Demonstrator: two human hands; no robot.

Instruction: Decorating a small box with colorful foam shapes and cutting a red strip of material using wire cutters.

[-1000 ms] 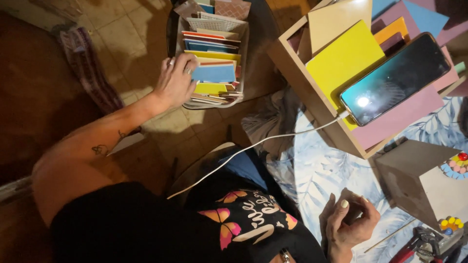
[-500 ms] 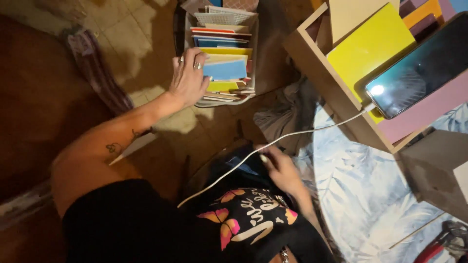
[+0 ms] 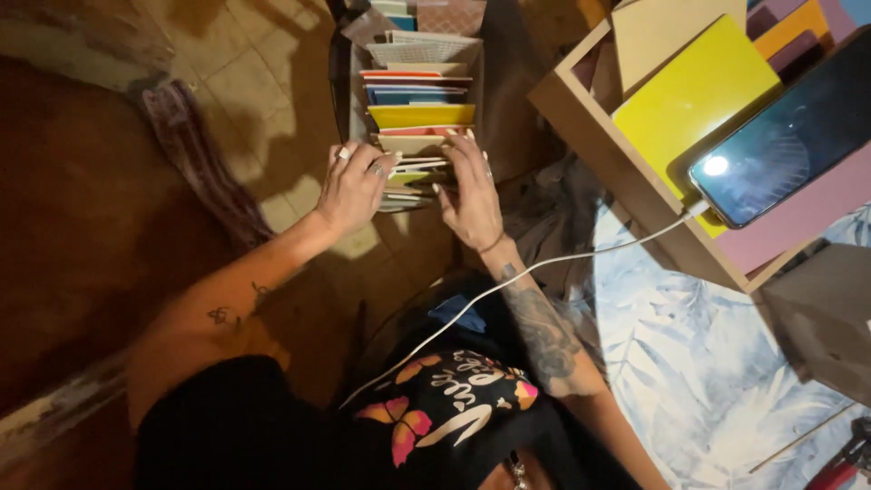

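Your black printed shirt (image 3: 454, 417) fills the near view, with a white charging cable (image 3: 508, 286) crossing it. Both of your hands are down in a grey box of upright coloured card sheets (image 3: 419, 113) on the tiled floor. Nothing is lifted out. Your left hand (image 3: 352, 186) and right hand (image 3: 472, 186), fingers loosely spread, part the near sheets without gripping any.

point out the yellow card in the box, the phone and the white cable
yellow card (image 3: 421, 115), head view, middle of its top edge
phone (image 3: 787, 138), head view, centre of the screen
white cable (image 3: 508, 285), head view, midway along it
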